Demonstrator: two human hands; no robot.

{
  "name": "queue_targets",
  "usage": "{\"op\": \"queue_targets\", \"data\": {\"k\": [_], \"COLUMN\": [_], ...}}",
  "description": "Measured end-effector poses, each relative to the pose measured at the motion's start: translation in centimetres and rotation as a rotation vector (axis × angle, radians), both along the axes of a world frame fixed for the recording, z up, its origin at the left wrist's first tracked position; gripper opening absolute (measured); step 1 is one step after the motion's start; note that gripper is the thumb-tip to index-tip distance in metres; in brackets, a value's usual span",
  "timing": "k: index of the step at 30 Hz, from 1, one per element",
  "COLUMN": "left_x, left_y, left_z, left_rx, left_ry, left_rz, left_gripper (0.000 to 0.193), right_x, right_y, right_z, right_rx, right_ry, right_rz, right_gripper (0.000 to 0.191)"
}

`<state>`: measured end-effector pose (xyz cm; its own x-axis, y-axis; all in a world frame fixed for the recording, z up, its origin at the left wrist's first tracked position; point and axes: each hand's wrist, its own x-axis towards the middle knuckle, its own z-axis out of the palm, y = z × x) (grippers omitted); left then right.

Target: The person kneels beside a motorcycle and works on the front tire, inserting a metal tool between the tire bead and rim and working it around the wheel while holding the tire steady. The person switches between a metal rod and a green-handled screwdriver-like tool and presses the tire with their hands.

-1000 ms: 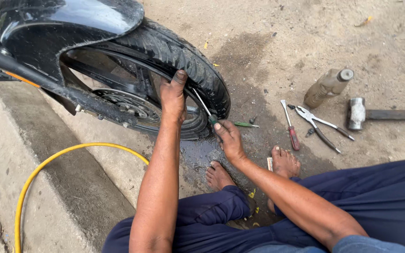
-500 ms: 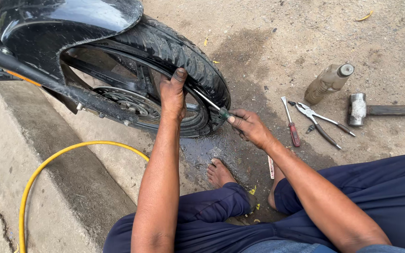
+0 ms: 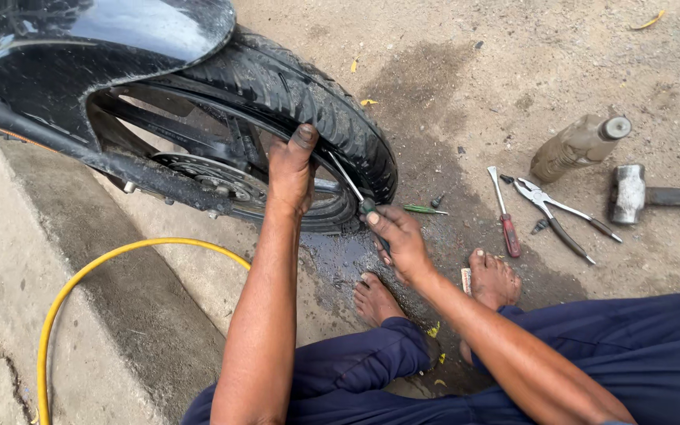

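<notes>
A black motorcycle tyre [image 3: 308, 94] on its wheel stands on wet concrete under a black mudguard [image 3: 112, 39]. My left hand [image 3: 291, 169] grips the inner edge of the tyre at the rim. My right hand [image 3: 397, 240] holds a screwdriver [image 3: 353, 191] with a green-and-black handle, and its metal shaft angles up into the gap between tyre and rim. A second green tool [image 3: 424, 209] lies on the ground just right of the tyre. My bare feet [image 3: 491, 277] rest on the ground below the wheel.
To the right lie a red-handled screwdriver [image 3: 505, 216], pliers [image 3: 560, 220], a dusty bottle [image 3: 578, 145] and a hammer [image 3: 639, 194]. A yellow hose [image 3: 80, 275] curves over the concrete kerb at the left. The brake disc [image 3: 206, 177] sits inside the wheel.
My right hand picked the screwdriver up from the ground, swung out to the right, then came back to the rim with its tip in the tyre gap. My left hand stayed put.
</notes>
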<state>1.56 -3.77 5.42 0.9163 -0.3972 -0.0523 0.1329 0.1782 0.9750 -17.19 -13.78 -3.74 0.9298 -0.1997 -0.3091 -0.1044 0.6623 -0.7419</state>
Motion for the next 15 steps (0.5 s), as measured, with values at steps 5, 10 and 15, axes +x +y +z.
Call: {"op": "queue_targets", "data": {"k": [5,10,15], "left_x": [-0.6,-0.9,-0.5], "left_y": [-0.5,-0.9,-1.0], "left_z": [0.9,1.2,0.7], "left_rx": [0.034,0.010,0.055], "left_ry": [0.016,-0.017,-0.011], "left_rz": [0.011,0.007,0.041], "left_gripper": [0.082,0.085,0.088], "right_x": [-0.6,-0.2,0.1], "right_y": [2.1,2.1,2.3], "right_z": [1.1,1.3,1.2], "right_rx": [0.117,-0.009,-0.061], "right_ry": [0.028,0.023,-0.015], "right_rz": [-0.134,-0.177,-0.188], "right_gripper": [0.036,0.034,0.033]}}
